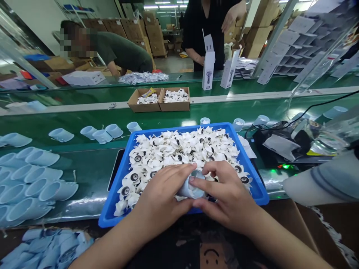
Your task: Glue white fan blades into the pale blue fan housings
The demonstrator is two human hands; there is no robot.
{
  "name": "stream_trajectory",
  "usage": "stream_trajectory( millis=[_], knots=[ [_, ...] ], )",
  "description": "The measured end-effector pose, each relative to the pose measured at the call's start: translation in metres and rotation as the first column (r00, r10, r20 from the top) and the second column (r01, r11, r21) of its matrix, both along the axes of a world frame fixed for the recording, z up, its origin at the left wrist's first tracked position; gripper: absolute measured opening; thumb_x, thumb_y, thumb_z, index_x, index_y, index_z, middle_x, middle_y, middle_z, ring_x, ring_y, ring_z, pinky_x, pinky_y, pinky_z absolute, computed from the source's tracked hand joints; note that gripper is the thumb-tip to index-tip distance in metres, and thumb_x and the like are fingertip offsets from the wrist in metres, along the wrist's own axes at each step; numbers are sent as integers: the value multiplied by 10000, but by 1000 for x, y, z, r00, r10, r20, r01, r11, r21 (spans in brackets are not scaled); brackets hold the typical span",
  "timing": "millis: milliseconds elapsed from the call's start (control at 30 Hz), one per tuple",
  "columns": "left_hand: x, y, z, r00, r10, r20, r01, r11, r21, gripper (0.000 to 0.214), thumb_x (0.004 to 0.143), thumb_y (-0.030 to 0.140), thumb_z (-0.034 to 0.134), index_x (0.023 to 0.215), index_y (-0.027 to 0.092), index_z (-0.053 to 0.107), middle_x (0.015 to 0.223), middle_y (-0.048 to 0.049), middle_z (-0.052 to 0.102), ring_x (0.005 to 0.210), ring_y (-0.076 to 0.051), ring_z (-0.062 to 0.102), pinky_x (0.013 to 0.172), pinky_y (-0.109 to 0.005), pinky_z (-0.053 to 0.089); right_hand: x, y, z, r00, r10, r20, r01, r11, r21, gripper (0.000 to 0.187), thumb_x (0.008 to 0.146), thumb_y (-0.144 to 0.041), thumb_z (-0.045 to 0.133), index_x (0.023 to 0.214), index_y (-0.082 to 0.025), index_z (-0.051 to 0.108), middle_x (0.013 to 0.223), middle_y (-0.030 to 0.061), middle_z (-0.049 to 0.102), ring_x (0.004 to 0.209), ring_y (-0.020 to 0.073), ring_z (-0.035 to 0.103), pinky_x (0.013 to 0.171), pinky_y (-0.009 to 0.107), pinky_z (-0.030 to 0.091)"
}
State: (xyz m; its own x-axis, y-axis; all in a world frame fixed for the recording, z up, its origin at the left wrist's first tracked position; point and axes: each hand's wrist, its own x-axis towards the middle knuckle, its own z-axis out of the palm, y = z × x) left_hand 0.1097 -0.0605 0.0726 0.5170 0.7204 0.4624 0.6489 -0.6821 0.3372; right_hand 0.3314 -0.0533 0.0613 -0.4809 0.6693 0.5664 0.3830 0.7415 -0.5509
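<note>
Over the front of a blue tray [112,207], both my hands are closed around a light-blue plastic cylinder housing [193,188]. My left hand [165,190] wraps its left side, with the thumb below. From the right, my right hand [227,194] grips it, its index finger bent in at the open end. What sits inside the housing is mostly hidden by my fingers. Beneath, the tray is heaped with white fan impellers [185,149], several showing dark round hubs.
Light-blue housings [36,179] lie in rows at left, more [58,246] fill a container at lower left. Two cardboard boxes [146,106] of white parts stand behind the tray. Cables and a dark device [280,145] lie at right. Two people [123,48] work across the green line.
</note>
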Motion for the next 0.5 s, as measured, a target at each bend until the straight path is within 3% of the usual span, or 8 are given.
stream_trajectory(
  millis=[100,233,367,500],
  knots=[
    [-1,5,-1,1000,10,8,-10,1000,-23,547,905,408,699,1372,214,491,1240,-113,703,1110,-274,685,943,-468,575,4,-3,4,999,-38,-5,39,998,48,342,1068,-443,483,1067,-194,718,976,67,509,906,211,474,800,382,362],
    [-2,10,-3,1000,-1,6,1,1000,-29,591,887,469,715,1387,248,493,1259,-106,698,1139,-280,673,981,-476,553,5,-1,4,996,-66,52,63,996,66,543,1046,-621,427,1247,-183,678,1110,110,525,1017,265,481,897,442,371],
    [-5,16,-4,997,-68,-35,67,997,-30,620,900,476,693,1429,251,464,1283,-105,688,1179,-289,654,996,-498,540,4,0,-2,993,-114,22,112,990,81,424,1049,-535,481,1090,-194,730,1008,82,532,943,242,483,853,407,347],
    [-7,20,-3,996,-88,-29,87,996,-10,635,910,480,684,1449,257,435,1304,-97,678,1205,-268,637,1018,-476,532,3,-2,0,994,-92,55,84,988,132,491,1050,-595,448,1232,-207,688,1153,98,552,1046,272,485,924,443,329]
  ],
)
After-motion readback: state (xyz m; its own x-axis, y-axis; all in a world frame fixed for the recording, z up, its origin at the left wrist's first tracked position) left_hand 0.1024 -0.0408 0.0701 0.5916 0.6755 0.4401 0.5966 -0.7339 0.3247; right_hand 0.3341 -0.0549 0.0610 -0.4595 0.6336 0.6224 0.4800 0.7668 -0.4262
